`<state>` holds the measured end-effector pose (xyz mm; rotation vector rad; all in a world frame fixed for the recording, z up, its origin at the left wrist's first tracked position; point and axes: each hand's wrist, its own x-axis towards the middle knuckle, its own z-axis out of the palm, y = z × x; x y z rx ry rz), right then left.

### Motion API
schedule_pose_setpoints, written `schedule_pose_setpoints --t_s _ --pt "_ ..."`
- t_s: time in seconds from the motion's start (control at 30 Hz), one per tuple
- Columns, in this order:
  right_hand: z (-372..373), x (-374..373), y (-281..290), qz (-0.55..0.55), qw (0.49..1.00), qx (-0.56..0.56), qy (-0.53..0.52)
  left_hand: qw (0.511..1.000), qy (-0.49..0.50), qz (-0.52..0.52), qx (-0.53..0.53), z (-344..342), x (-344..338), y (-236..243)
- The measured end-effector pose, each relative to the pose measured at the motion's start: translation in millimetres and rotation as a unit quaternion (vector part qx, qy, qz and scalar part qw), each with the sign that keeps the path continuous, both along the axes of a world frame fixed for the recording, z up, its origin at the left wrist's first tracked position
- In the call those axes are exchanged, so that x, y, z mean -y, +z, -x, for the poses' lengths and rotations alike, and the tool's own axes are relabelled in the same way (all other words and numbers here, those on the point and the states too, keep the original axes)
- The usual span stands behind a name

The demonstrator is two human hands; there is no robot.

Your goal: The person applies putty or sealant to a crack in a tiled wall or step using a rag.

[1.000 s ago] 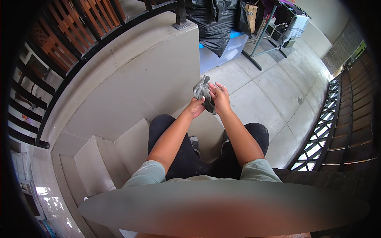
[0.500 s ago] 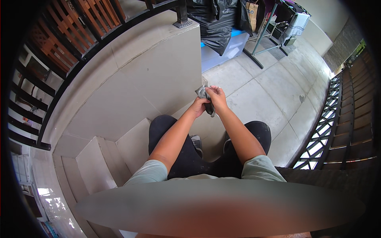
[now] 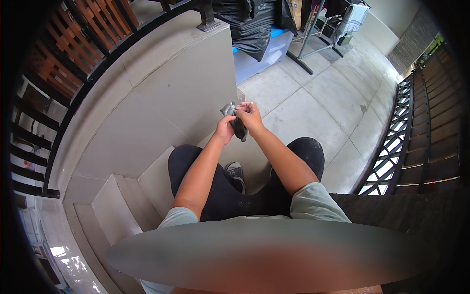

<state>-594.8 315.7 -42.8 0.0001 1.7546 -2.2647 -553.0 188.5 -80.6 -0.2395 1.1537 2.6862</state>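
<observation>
In front of my knees, both hands hold a small, crumpled grey-and-black piece that looks like thin plastic or cloth (image 3: 239, 129). My left hand (image 3: 225, 129) is closed on its left side, thumb laid across it. On the right, my right hand (image 3: 250, 117) pinches the upper part with bent fingers. A shiny grey end sticks up past the fingers, while a darker end hangs down between the hands. What kind of thing it is, I cannot make out. Below it are my legs in black trousers (image 3: 308, 159) and one dark shoe (image 3: 235, 172).
A low beige wall (image 3: 186, 88) with a black railing (image 3: 93, 73) curves along the left, above tiled steps (image 3: 115, 206). Ahead are black plastic bags (image 3: 254, 29) on a blue-lidded bin (image 3: 259, 59). Beyond stands a drying rack (image 3: 306, 39). A slatted gate (image 3: 426, 127) runs along the right.
The whole view has shifted, so the surroundings sit a little further left. Both hands still grip the crumpled piece; my right fingers have moved slightly on its top, and more of the shoe shows.
</observation>
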Motion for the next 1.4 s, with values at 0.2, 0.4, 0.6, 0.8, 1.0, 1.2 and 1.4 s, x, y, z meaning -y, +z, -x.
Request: schedule_pose_setpoints --t_s 0.2,0.4,0.6,0.8,1.0,1.2,1.4 --pt "8 10 -6 -0.085 0.994 -0.060 0.018 0.999 0.017 0.026 -0.008 -8 4 21" --pt "-3 27 5 -0.219 0.961 -0.107 0.130 0.997 0.048 -0.017 -0.053 -21 15 26" --pt "3 18 -28 -0.230 0.962 -0.098 0.112 0.996 0.004 0.000 -0.093 -6 1 6" --pt "-6 27 -13 -0.133 0.990 -0.028 -0.043 0.997 -0.010 -0.025 -0.077 17 6 -25" --pt "-3 19 2 0.007 0.998 0.058 0.022 0.980 0.112 -0.134 -0.098 34 4 -17" --pt "-16 16 60 0.089 0.990 -0.071 0.083 0.962 0.147 -0.213 -0.091 34 27 -15" --pt "-14 -12 80 0.075 0.989 -0.130 -0.020 0.957 0.183 -0.219 0.045 42 36 -6"
